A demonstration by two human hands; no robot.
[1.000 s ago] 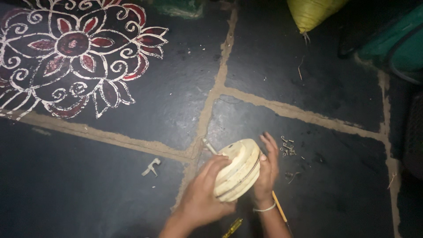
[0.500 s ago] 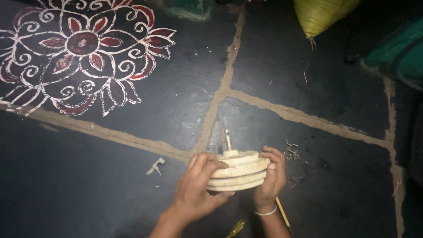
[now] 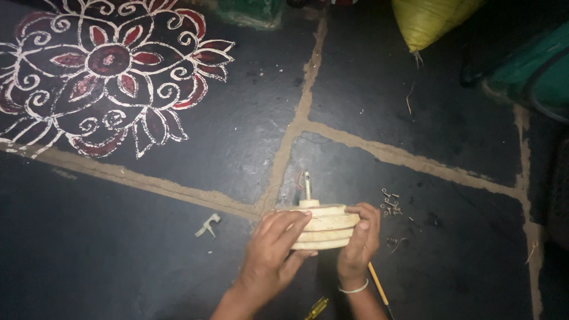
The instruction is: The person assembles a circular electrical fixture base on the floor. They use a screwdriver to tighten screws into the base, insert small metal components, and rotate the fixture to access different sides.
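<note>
Levelling motor housing (image 3: 323,226), shaft (image 3: 307,185) upright now.

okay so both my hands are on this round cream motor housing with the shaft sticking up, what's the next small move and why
Probably lower the round cream housing flat onto the dark stone floor, shaft up. The left hand and right hand both grip its rim, so neither can reach the loose screws beside it or the screwdriver under the right wrist.

Floor of a home, used as a repair spot: dark stone slabs (image 3: 178,261) with earthen joints, a painted floral floor pattern (image 3: 109,65), scattered screws (image 3: 389,201), and screwdrivers (image 3: 316,308).
</note>
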